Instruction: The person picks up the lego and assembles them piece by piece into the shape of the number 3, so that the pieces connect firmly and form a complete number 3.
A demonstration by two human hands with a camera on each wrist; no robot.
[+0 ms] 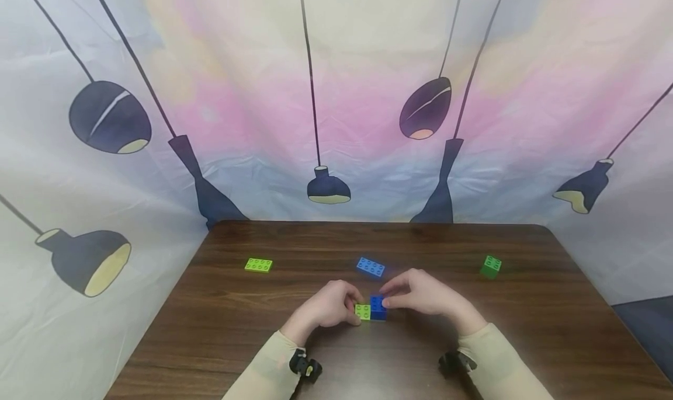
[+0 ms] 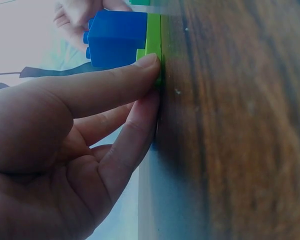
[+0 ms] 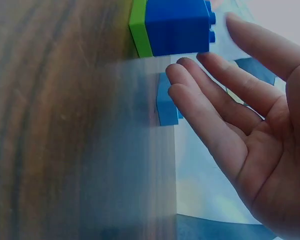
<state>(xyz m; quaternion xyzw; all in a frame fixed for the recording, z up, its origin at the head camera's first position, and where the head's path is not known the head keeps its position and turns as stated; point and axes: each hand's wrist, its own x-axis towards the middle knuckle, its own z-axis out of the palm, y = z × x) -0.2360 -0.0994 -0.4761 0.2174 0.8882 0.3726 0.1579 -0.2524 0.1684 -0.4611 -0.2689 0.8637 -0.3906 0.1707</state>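
Observation:
A low lime-green toy building brick [image 1: 363,312] lies on the table at the front middle. Seated on its right half is a taller dark blue brick [image 1: 377,310], studs upward. My left hand [image 1: 330,305] pinches the lime brick's left end between thumb and fingers; the left wrist view shows the thumb [image 2: 148,61] on its side. Close by the blue brick's right side is my right hand [image 1: 425,293]. In the right wrist view its fingers [image 3: 210,125] are loosely extended, with a gap between them and the blue brick [image 3: 177,27].
Along the back of the brown table [image 1: 210,336] lie a lime-green flat brick [image 1: 259,265] at left, a light blue flat brick [image 1: 370,267] behind the hands, and a green brick [image 1: 491,266] at right. A patterned cloth [image 1: 252,96] hangs behind the table.

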